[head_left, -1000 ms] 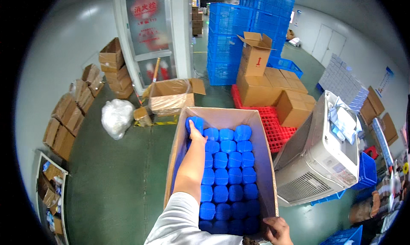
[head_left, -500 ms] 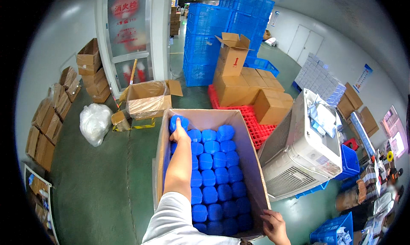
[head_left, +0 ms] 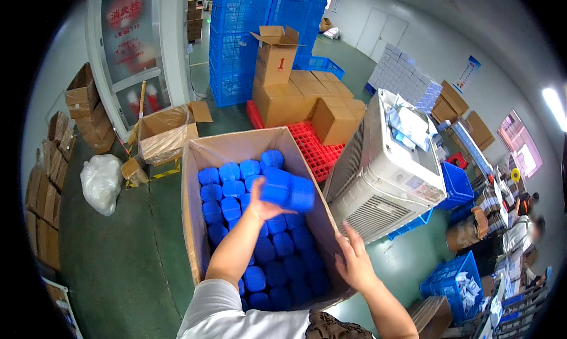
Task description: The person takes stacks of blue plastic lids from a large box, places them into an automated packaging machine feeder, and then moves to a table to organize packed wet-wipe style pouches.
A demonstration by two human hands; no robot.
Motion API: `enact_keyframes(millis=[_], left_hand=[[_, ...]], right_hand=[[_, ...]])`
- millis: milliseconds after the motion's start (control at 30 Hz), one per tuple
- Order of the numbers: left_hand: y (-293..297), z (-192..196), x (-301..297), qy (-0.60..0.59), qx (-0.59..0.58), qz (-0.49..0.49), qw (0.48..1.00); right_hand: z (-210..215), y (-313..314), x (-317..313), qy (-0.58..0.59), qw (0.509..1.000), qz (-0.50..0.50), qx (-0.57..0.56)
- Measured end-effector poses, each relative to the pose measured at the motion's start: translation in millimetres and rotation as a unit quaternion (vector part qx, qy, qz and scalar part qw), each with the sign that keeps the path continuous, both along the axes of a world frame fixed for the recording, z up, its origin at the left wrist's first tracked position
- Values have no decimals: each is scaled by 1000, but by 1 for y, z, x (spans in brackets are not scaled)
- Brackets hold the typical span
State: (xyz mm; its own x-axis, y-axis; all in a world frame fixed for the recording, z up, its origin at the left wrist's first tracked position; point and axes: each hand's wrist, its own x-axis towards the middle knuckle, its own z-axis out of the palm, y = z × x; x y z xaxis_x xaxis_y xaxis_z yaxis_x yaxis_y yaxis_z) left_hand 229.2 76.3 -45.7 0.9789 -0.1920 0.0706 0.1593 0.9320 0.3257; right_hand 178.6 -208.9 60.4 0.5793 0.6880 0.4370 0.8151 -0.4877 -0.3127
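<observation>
From the lower edge, our left forearm slants up and to the right across the carton. Our left hand is closed around a blue rounded block, held tilted above the packed rows of blue pieces, near the carton's right wall. Our right hand is spread, its fingers pointing up beside the right rim; we cannot tell whether they touch it.

Just past that rim, a white grilled appliance leaves us little room on the right. To the left, green floor runs from the carton toward cardboard boxes by the wall, with a white plastic bag between. Beyond the far edge, a red pallet bears closed cartons, and tall blue crates stand behind.
</observation>
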Motion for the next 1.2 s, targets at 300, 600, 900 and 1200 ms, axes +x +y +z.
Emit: enact_keyframes(millis=[300, 600, 900, 1200], left_hand=[[-80, 2, -5, 1, 31, -228, 973], [13, -16, 79, 190, -37, 291, 937], [39, -60, 167, 322, 259, 375, 830], [26, -42, 137, 297, 462, 384, 742]], right_hand=[[16, -5, 32, -235, 947, 117, -186], [-13, -1, -35, 488, 792, -52, 363], [-35, -4, -35, 427, 858, -77, 274], [-40, -3, -32, 400, 873, -53, 275]])
